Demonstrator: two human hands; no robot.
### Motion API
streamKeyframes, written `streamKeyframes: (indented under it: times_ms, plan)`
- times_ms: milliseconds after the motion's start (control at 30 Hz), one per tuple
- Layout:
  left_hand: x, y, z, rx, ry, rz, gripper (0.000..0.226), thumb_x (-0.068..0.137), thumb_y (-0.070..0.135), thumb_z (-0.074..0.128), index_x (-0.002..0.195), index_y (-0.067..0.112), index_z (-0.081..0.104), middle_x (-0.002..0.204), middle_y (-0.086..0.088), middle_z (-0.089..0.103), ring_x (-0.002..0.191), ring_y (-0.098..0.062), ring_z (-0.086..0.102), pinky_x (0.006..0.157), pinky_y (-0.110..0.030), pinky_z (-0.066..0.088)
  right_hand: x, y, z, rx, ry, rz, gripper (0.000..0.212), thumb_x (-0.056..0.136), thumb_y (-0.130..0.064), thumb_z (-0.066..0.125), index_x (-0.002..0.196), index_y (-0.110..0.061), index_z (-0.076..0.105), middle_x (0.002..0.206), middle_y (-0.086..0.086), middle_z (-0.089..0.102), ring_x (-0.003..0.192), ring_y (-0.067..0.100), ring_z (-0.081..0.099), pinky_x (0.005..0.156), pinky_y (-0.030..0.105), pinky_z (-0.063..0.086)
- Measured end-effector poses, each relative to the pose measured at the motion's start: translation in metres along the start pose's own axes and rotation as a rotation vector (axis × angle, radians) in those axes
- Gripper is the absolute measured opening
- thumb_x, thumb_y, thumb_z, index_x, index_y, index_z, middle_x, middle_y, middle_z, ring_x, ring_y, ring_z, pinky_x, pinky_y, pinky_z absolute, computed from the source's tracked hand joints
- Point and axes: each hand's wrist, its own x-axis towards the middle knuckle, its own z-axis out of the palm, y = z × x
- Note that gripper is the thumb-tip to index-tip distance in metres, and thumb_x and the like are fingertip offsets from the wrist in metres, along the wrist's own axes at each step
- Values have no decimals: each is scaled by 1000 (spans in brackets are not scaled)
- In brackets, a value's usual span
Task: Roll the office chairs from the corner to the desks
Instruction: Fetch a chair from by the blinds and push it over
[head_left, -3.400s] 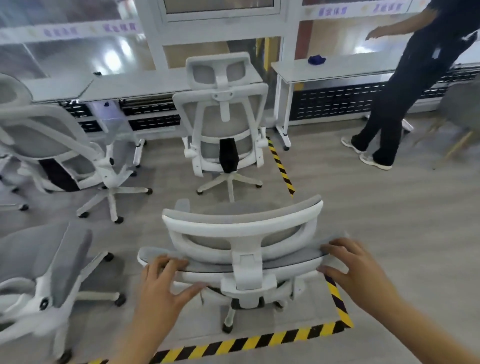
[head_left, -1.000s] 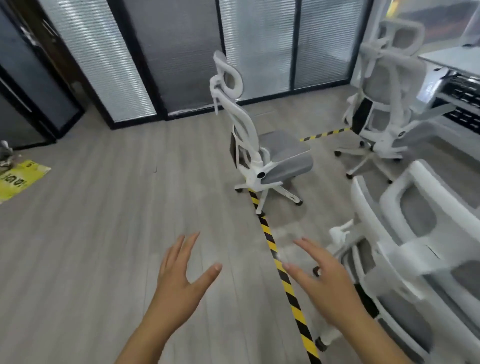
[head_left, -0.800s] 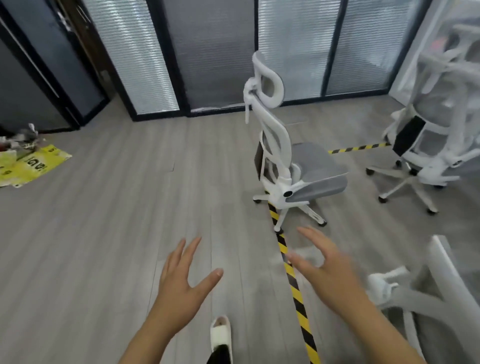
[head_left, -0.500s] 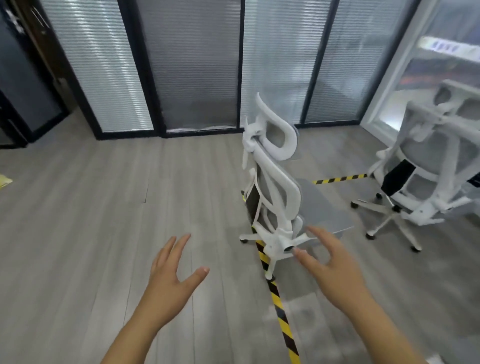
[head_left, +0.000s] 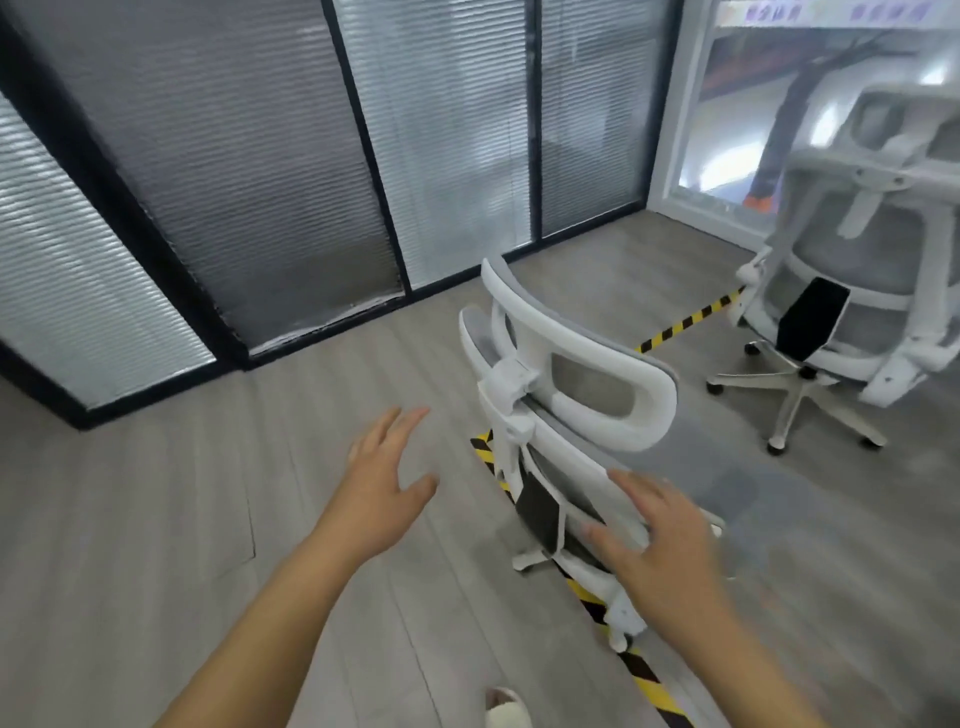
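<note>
Nearest chair (head_left: 582, 415) stands over the floor tape (head_left: 639, 670), second chair (head_left: 852, 291) behind it to the right (by the window corner); blinds wall (head_left: 311, 156) runs behind both.

White-framed grey mesh chair (head_left: 582, 410), yellow-black striped floor tape (head_left: 636, 670), grey wood-grain floor (head_left: 156, 519)

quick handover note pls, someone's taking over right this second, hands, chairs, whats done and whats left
Left hand: open, spread in the air, short of the near chair.
Right hand: open, fingers at the near chair's backrest edge, no grip closed.
Near chair stands over the striped floor tape, by the blinds.
Second chair stands at right.
No desk in view; neither chair is delivered.
Left: grasp the backrest, roll to a desk.
</note>
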Motion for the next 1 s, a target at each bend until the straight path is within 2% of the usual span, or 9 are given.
streamKeyframes:
  times_ms: [100,167,333,433,533,633,733,867,1000]
  plan:
    - [54,-13,-7,38,-94,89,70,90,30,65,148,43,27,161,6,13,148,-13,8,116,-28,12,14,-7,31,-170,50,98,60,74,-69,45,125,-41,58,130,-15,55,129,18,43,111,49,24]
    - [94,-26,-13,60,-128,155,68,90,32,66,146,44,30,160,8,13,147,-13,7,115,-29,13,26,-17,47,-184,125,136,55,75,-66,45,121,-41,61,127,-15,58,126,18,46,110,49,22]
    - [192,-45,-10,80,-254,395,62,90,38,65,144,42,36,159,11,16,145,-11,6,117,-32,15,41,-23,65,-264,289,247,48,76,-59,50,113,-35,68,116,-12,64,115,20,53,100,54,35]
    - [246,-52,1,76,-357,552,62,83,56,64,139,40,43,157,10,24,146,-13,8,119,-43,20,39,-30,73,-354,358,391,45,76,-62,48,109,-39,69,113,-12,64,115,22,53,99,49,33]
    - [282,-55,8,72,-438,663,67,70,75,50,123,34,56,138,13,43,141,-18,24,114,-41,29,44,-51,78,-414,369,548,39,80,-64,57,110,-41,68,118,-14,63,121,21,50,104,50,32]
    - [297,-61,13,-23,-478,736,54,66,73,55,105,35,56,114,16,46,122,-15,39,96,-37,43,58,-74,83,-382,398,667,37,77,-49,75,109,-30,70,111,-9,62,114,20,53,97,40,38]
    - [305,-67,17,-91,-453,783,48,69,69,60,101,35,54,105,16,43,112,-12,40,84,-33,44,67,-84,93,-368,472,698,34,76,-40,79,103,-22,69,96,-13,52,103,22,54,88,33,38]
    - [308,-71,23,-152,-430,815,51,69,64,71,102,30,55,106,13,41,111,-11,39,85,-30,44,67,-82,98,-311,500,736,37,76,-41,77,105,-20,68,102,-9,55,107,24,51,91,37,43]
    - [316,-67,29,-184,-413,814,49,68,60,75,100,29,55,103,13,41,110,-12,40,75,-29,46,69,-79,101,-288,544,722,35,75,-43,75,104,-23,68,109,-7,58,113,22,50,95,42,45]
